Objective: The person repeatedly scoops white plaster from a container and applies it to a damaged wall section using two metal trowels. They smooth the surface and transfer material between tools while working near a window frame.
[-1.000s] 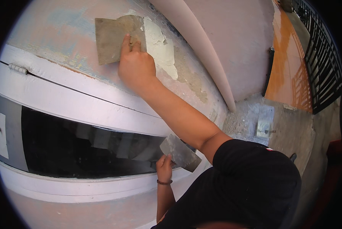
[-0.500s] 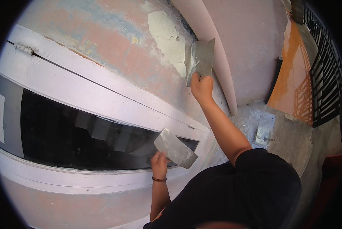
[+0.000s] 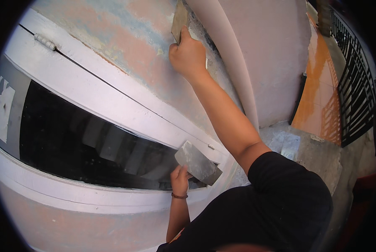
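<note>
My right hand [image 3: 189, 55] reaches up at the patchy pink and blue wall [image 3: 112, 29], its fingers closed round a putty knife [image 3: 180, 20]. That knife's blade stands nearly edge-up against the wall, beside the pale rounded pipe [image 3: 221, 33]. Most of the pale filler patch on the wall is hidden behind this hand and arm. Lower down, my left hand [image 3: 180, 180] grips a second, wide putty knife [image 3: 198, 163], its metal blade smeared with whitish filler. It is held in front of the white window frame [image 3: 141, 124], apart from the wall.
A dark glass pane [image 3: 87, 138] fills the hinged window frame at left. Behind my right arm are a grey concrete floor [image 3: 318, 157] and a bluish sheet [image 3: 289, 143]. An orange tiled strip [image 3: 316, 96] and black metal railing [image 3: 356, 84] stand at far right.
My right hand has moved up and left along the wall, turning its putty knife more edge-on and covering the filler patch. The left hand's knife has shifted slightly right.
</note>
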Motion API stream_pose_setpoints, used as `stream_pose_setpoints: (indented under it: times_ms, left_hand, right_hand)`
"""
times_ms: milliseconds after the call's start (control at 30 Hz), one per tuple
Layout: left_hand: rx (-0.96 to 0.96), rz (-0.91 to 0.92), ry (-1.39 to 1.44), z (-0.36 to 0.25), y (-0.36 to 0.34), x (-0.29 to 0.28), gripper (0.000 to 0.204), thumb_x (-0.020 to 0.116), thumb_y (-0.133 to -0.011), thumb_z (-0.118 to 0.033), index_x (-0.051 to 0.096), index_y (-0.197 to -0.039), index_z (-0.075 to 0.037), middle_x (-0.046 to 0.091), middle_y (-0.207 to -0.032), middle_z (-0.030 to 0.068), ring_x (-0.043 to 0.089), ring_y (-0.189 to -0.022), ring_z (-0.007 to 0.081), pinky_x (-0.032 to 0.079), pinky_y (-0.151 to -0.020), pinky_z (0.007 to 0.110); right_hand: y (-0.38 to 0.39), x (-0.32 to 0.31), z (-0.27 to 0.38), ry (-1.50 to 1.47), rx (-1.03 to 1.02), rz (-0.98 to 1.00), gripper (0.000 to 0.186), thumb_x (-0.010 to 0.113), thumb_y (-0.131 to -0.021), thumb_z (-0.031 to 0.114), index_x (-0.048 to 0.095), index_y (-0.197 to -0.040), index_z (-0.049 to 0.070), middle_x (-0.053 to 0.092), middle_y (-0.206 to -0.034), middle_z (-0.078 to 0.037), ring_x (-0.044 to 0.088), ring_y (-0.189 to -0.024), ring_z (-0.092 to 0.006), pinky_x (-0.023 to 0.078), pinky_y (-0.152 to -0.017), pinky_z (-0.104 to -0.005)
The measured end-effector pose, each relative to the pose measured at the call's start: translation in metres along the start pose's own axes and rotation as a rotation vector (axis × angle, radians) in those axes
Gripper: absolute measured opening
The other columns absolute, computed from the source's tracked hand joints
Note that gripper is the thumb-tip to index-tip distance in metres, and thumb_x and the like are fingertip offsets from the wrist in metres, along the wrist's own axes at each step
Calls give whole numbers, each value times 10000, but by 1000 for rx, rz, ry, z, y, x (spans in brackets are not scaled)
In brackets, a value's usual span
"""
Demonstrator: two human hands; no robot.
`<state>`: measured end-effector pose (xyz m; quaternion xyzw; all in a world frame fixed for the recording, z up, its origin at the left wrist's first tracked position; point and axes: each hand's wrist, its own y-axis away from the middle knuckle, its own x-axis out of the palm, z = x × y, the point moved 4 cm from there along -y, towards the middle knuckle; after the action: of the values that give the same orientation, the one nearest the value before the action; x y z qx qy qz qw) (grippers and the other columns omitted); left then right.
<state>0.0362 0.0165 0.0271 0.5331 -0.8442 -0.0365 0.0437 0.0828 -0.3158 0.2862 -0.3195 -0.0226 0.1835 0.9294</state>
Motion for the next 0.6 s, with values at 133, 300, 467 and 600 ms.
stream_pose_setpoints:
  times_ms: [133,300,467,600]
  left_hand:
    - [1,1,-9,1,-14,10,294,496,-1005,-165,584,-1151,74,675,-1044,146,695,-890,231,584,-787,379]
    - [17,0,282,-15,-39,39,283,524,-984,-170,600,-1147,49,674,-1039,130,683,-908,229,559,-804,356]
    - [-128,193,632,-33,-65,96,291,567,-960,-196,618,-1132,33,678,-1048,129,680,-933,221,551,-819,346]
    - [-341,219,575,-35,-82,122,328,569,-962,-207,606,-1184,31,680,-1078,129,679,-953,221,559,-814,351]
  right_hand:
    - [4,-12,16,-228,-105,-13,532,603,-820,110,512,-1302,-95,691,-831,-210,685,-749,-338,539,-723,-422]
    - [65,-53,-61,-885,252,137,311,636,-906,26,590,-1213,9,660,-1155,-95,637,-1069,-219,509,-907,-367]
    - [136,-89,-124,-1078,346,241,391,629,-929,20,529,-1304,68,602,-1270,-82,586,-1186,-237,454,-1044,-419]
    - [165,-103,-129,-996,227,323,392,647,-934,61,551,-1314,60,610,-1304,-108,572,-1231,-284,363,-1133,-485]
